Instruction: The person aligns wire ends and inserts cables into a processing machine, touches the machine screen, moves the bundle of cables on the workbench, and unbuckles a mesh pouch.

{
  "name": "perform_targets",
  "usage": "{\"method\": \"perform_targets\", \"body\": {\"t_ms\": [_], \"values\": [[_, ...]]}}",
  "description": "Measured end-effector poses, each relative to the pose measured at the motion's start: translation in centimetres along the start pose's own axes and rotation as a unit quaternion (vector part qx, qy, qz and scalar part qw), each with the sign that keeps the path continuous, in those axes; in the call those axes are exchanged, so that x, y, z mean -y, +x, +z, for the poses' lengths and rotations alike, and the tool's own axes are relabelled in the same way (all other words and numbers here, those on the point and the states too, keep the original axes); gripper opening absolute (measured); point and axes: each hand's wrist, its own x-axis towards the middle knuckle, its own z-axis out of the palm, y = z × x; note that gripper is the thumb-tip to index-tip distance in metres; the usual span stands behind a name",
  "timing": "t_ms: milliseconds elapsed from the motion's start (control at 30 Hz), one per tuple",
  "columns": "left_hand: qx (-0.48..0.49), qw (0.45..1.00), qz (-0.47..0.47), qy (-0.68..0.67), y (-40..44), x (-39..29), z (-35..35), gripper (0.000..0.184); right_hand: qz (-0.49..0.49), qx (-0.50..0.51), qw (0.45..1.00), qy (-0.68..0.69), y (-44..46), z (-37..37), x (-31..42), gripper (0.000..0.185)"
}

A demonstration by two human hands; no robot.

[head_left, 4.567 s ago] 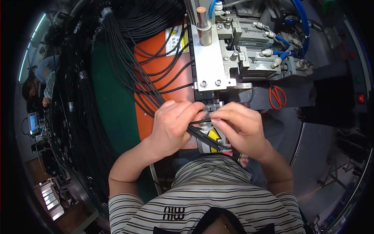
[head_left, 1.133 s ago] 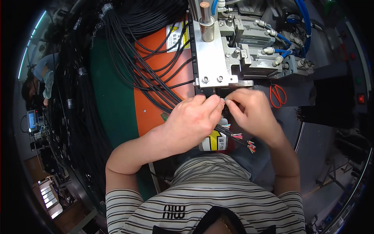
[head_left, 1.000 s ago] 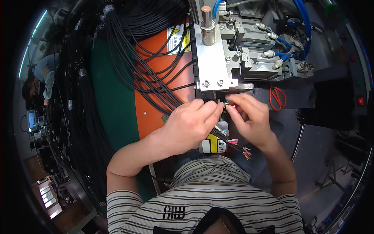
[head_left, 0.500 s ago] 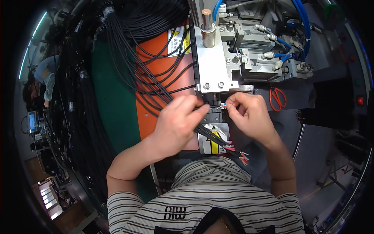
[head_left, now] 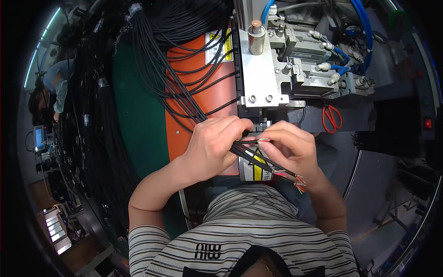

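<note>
Several black cables [head_left: 258, 161] with stripped, coloured wire ends run through my left hand [head_left: 214, 145], which is closed around them. Their ends fan out toward the lower right, over a yellow and white label [head_left: 252, 172]. Thumb and fingertips of my right hand [head_left: 288, 145] pinch the end of one cable, just right of my left hand. Both hands are in front of the metal fixture [head_left: 260, 76], whose lower black part is partly hidden behind my fingers.
An orange panel [head_left: 198, 69] lies under loose cables beside a green surface [head_left: 138, 115]. A large black cable bundle [head_left: 180, 23] is at the top. Red-handled scissors [head_left: 331, 118] are right of the fixture. Another person [head_left: 57, 85] is at the far left.
My right hand has moved down from the fixture's lower part to a cable end beside my left hand. The view has shifted slightly, so the fixture appears farther right.
</note>
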Motion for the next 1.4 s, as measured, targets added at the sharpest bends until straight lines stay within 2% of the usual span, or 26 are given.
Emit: {"method": "perform_targets", "body": {"t_ms": [100, 133, 200, 367, 467, 633, 733, 867, 900, 1000, 1167, 1267, 1300, 1333, 1367, 1400], "values": [[0.052, 0.998, 0.011, -0.04, 0.0, 0.0, -0.3, 0.019, 0.057, -0.042, 0.997, -0.041, -0.4, -0.1, 0.7, 0.022], [0.039, 0.999, 0.006, -0.034, -0.1, -0.2, -0.1, 0.02, 0.124, -0.056, 0.989, 0.055, -0.6, -0.1, 0.8, 0.021], [0.012, 1.0, -0.004, -0.022, -0.2, -0.4, 0.4, 0.02, 0.249, -0.084, 0.934, 0.243, -0.8, -0.1, 0.9, 0.018], [0.008, 0.999, 0.006, -0.047, 0.1, -0.2, 1.1, 0.021, 0.295, -0.067, 0.906, 0.296, -0.2, -1.1, 0.3, 0.016], [-0.016, 0.996, 0.086, 0.031, 0.1, -0.6, 1.4, 0.021, 0.355, 0.024, 0.826, 0.438, 0.1, -2.2, -1.1, 0.015], [-0.035, 0.992, 0.102, 0.058, 0.1, -0.4, 1.6, 0.023, 0.326, -0.001, 0.87, 0.369, -0.2, -1.7, -0.5, 0.01], [-0.04, 0.99, 0.118, 0.063, 0.0, -0.6, 1.9, 0.026, 0.364, -0.023, 0.803, 0.471, -0.1, -1.8, -0.6, 0.008], [0.002, 0.995, 0.076, 0.058, 0.2, -1.3, 1.8, 0.027, 0.326, -0.007, 0.839, 0.435, -0.5, -1.5, -1.2, 0.01], [0.001, 0.995, 0.076, 0.058, 0.2, -1.3, 1.9, 0.027, 0.326, -0.007, 0.839, 0.435, -0.5, -1.5, -0.9, 0.01], [-0.033, 0.992, 0.104, 0.059, 0.1, -1.1, 2.3, 0.026, 0.361, -0.087, 0.806, 0.46, 0.1, -1.0, 0.4, 0.011], [-0.013, 0.993, 0.093, 0.069, 0.3, -1.4, 2.2, 0.02, 0.318, 0.005, 0.797, 0.514, -0.3, -1.1, -0.6, 0.017], [-0.05, 0.996, 0.022, -0.071, 0.4, -0.7, 2.6, 0.013, 0.173, -0.125, 0.921, 0.327, -0.8, 1.2, 1.0, 0.028], [-0.049, 0.996, 0.022, -0.07, 0.4, -0.8, 2.4, 0.013, 0.172, -0.125, 0.92, 0.328, -0.9, 1.5, 0.9, 0.028], [-0.033, 0.995, -0.012, -0.091, 0.4, -1.0, 2.0, 0.012, 0.083, -0.127, 0.979, 0.135, -1.1, 1.8, 0.6, 0.028], [-0.017, 0.993, -0.045, -0.112, 0.5, -1.2, 1.6, 0.011, -0.011, -0.124, 0.99, -0.064, -1.3, 2.1, 0.2, 0.029], [-0.001, 0.988, -0.078, -0.133, 0.5, -1.3, 1.5, 0.009, -0.104, -0.114, 0.953, -0.262, -1.3, 2.2, 0.0, 0.03]]}}
